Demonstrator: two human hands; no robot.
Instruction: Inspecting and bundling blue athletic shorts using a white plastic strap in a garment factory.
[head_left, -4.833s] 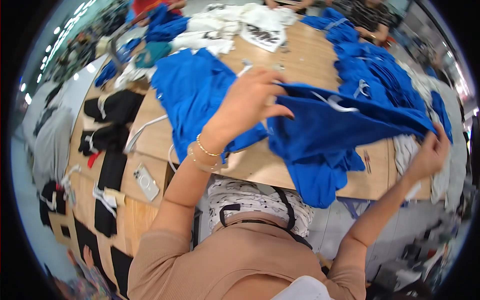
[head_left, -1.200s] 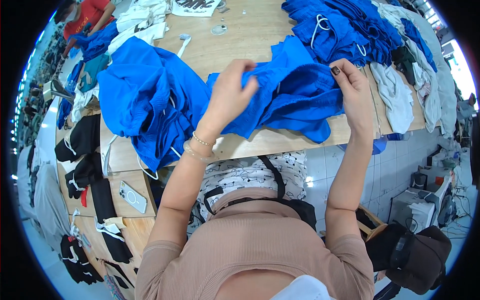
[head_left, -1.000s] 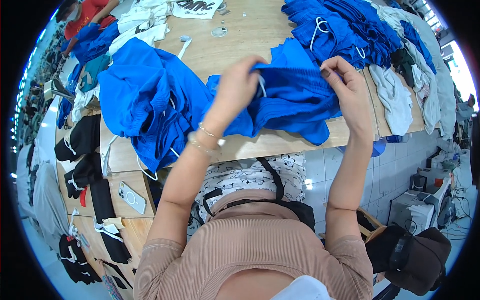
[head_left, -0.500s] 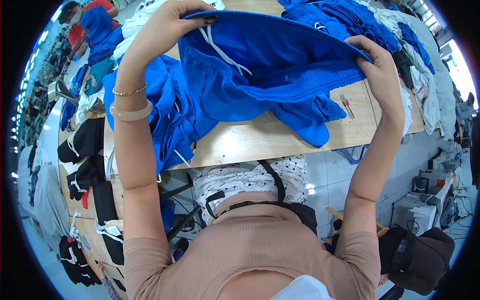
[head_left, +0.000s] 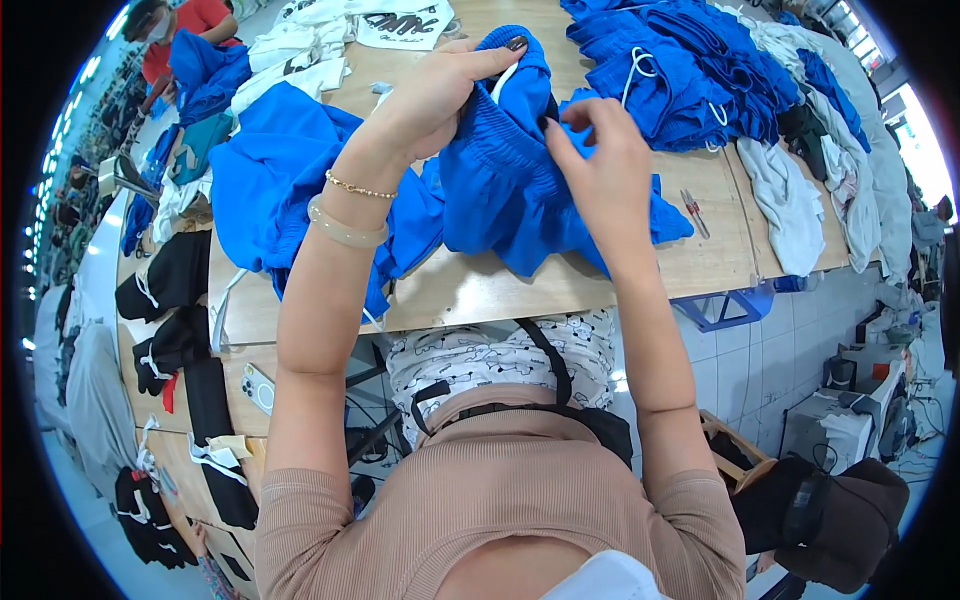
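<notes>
Gathered above the table are blue drawstring pants (head_left: 500, 180) with a ribbed elastic waistband; their leg length is hard to tell. My left hand (head_left: 440, 95) grips the bunched waistband at its top, thumb laid over the edge. White drawstring shows just under that thumb. At the waistband's right side, my right hand (head_left: 605, 165) has its thumb against the cloth and its fingers curled but apart from the thumb. To the left of the held pants lies another heap of blue cloth (head_left: 280, 180), with white cord hanging at the table's front edge.
Blue garments with white cords form a pile (head_left: 690, 80) at the far right. Small red-handled thread snips (head_left: 694, 213) lie on the wooden table (head_left: 640, 270). A white cloth (head_left: 783, 205) drapes near the right end. Folded black garments (head_left: 165, 275) lie left. A co-worker (head_left: 185, 40) handles blue cloth far left.
Both hands have come together from wide apart, and the stretched waistband is now bunched. The right hand moved left and loosened its grip; the left moved right and slightly down.
</notes>
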